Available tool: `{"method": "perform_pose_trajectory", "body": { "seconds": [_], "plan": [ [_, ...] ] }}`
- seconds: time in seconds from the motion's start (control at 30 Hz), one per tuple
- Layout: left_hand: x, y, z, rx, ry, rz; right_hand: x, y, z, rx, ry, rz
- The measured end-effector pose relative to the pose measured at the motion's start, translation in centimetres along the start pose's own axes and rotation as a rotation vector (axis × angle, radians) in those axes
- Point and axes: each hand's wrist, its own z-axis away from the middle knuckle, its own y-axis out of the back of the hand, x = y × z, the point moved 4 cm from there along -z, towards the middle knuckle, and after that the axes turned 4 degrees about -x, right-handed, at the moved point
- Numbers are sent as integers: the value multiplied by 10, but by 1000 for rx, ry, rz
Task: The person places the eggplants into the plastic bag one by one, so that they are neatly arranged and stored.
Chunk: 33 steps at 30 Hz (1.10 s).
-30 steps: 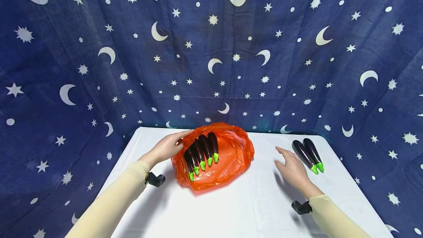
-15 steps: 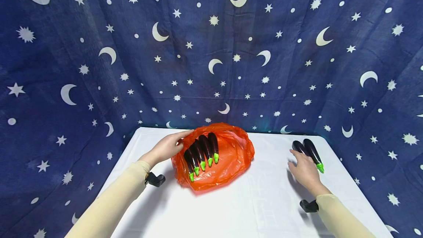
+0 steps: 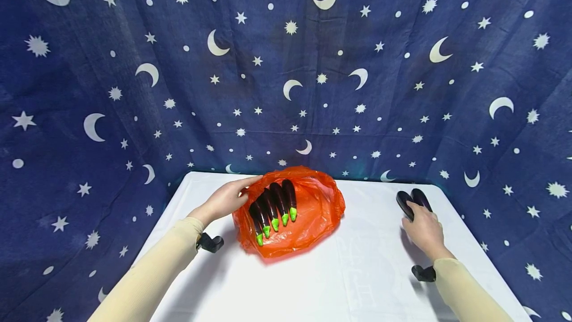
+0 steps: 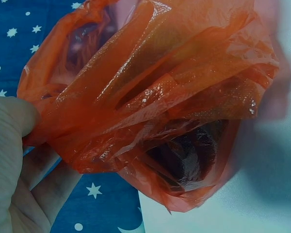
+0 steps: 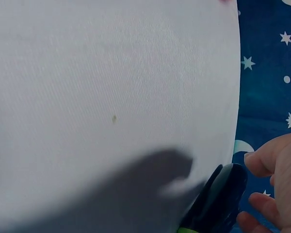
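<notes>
An orange-red plastic bag [image 3: 313,227] lies with its mouth spread toward me. Several dark purple eggplants [image 3: 278,201] with green stem ends rest side by side inside it. My left hand [image 3: 222,199] pinches the bag's left rim; in the left wrist view, the gathered film [image 4: 87,126] runs between thumb and fingers. On the right, two more eggplants [image 3: 420,199] lie together on the table, their stem ends hidden by my right hand [image 3: 425,227]. That hand reaches over them with fingers loosely bent. In the right wrist view, its fingertips are right beside one eggplant [image 5: 220,199].
A white-covered table [image 3: 313,287] carries everything. Behind and at both sides hangs a dark blue curtain [image 3: 250,88] with moons and stars, close to the table's far edge. Each wrist bears a black camera mount [image 3: 210,243].
My right hand has moved right and come over the two loose eggplants, covering their green ends. The left hand and the bag have stayed in place.
</notes>
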Motion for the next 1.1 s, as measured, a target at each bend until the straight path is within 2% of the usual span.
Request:
{"method": "perform_pose_trajectory", "body": {
  "seconds": [0.33, 0.6, 1.1],
  "plan": [
    [0, 1, -1, 1, 2, -16, 7, 1, -15, -6, -43, 30],
    [4, 2, -1, 4, -8, -16, 14, 2, -27, -43, -90, 31],
    [2, 2, -1, 3, 2, -26, 19, -3, -30, -34, -135, 65]
  ]
}}
